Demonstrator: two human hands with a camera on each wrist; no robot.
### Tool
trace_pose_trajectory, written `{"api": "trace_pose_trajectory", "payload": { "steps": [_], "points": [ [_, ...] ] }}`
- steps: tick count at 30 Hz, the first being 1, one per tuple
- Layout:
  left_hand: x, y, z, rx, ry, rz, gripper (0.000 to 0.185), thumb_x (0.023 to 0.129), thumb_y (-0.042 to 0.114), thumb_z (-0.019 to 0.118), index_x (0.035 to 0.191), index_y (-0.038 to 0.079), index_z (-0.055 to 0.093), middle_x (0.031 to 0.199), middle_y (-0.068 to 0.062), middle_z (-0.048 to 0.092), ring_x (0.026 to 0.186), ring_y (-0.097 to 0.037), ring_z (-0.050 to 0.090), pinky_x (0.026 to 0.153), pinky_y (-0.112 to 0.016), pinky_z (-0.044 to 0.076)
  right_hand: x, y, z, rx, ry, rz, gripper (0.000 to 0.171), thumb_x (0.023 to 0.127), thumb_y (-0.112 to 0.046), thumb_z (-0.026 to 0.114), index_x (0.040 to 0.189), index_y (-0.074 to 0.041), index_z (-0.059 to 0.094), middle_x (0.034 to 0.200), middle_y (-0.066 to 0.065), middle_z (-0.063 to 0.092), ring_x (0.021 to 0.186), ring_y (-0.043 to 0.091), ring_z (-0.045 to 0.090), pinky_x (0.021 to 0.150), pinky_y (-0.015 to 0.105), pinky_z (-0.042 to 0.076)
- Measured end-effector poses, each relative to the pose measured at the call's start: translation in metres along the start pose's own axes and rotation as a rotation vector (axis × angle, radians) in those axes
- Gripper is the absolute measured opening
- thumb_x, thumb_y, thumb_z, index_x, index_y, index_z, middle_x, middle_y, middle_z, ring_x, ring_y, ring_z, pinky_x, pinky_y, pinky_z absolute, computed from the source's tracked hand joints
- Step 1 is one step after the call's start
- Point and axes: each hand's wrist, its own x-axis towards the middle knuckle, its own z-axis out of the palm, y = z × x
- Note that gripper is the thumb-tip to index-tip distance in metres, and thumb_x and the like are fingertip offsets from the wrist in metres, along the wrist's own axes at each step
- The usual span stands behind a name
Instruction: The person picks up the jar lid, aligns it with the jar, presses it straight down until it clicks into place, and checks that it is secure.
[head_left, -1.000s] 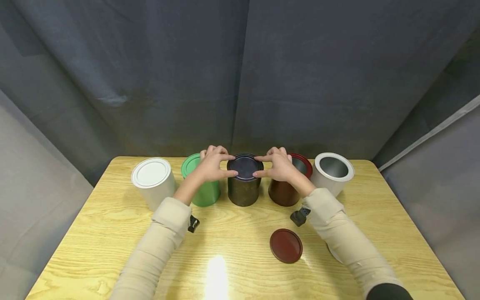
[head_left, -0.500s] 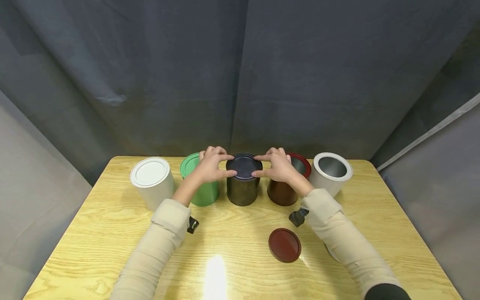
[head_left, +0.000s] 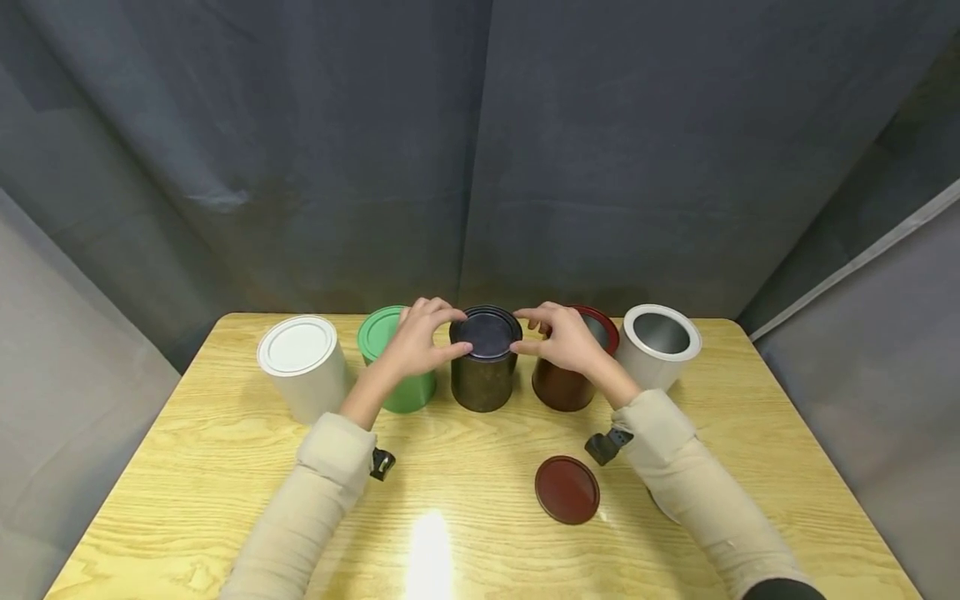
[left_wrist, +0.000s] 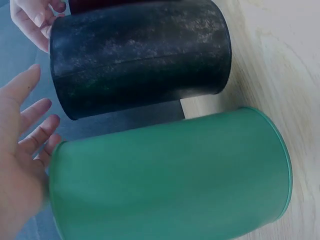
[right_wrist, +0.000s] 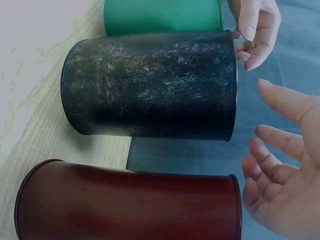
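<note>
A black can [head_left: 483, 387] with a dark lid [head_left: 487, 332] on top stands in the middle of a row. My left hand [head_left: 420, 340] hovers at the lid's left side, thumb and forefinger spread, the thumb tip overlapping the rim in the head view. Behind it is a green can [head_left: 412, 392] with a green lid [head_left: 381, 329]. On the other side my right hand [head_left: 566, 337] has its thumb tip at the rim, above a dark red can [head_left: 562, 387] without a lid. Both wrist views show the fingers apart from the black can [right_wrist: 150, 85], holding nothing.
A lidded white can [head_left: 311, 392] stands at the row's left end, an open white can [head_left: 648, 362] at the right end. A dark red lid [head_left: 567, 490] lies on the wooden table [head_left: 480, 467]. My right forearm mostly hides a pale round edge. Grey curtain [head_left: 360, 167] hangs behind.
My right hand has drawn slightly right, off the dark lid. My left hand stays near the lid's left rim. The cans have kept their places.
</note>
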Motion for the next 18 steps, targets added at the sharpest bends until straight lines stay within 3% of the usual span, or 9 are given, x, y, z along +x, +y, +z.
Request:
{"api": "trace_pose_trajectory", "payload": {
  "steps": [7,18],
  "points": [
    [-0.008,0.007,0.0,-0.057,0.031,0.013,0.043,0.078,0.032,0.071,0.113,0.008,0.061,0.099,-0.007,0.058,0.093,-0.022,0.045,0.079,-0.041,0.032,-0.01,-0.004,-0.001,0.032,0.031,-0.055,0.036,0.074,-0.018,0.076,0.105,0.0,0.067,0.079,0.01,0.059,0.062,0.015,0.048,0.057,0.029,0.04],
    [-0.018,0.022,0.003,-0.155,0.064,0.063,0.045,0.076,0.028,0.073,0.113,0.005,0.06,0.095,-0.008,0.059,0.091,-0.023,0.049,0.079,-0.04,0.035,-0.027,-0.01,-0.006,0.081,0.058,-0.071,0.039,0.073,-0.015,0.077,0.107,0.0,0.064,0.078,0.001,0.055,0.064,0.018,0.053,0.06,0.032,0.043]
  ]
}}
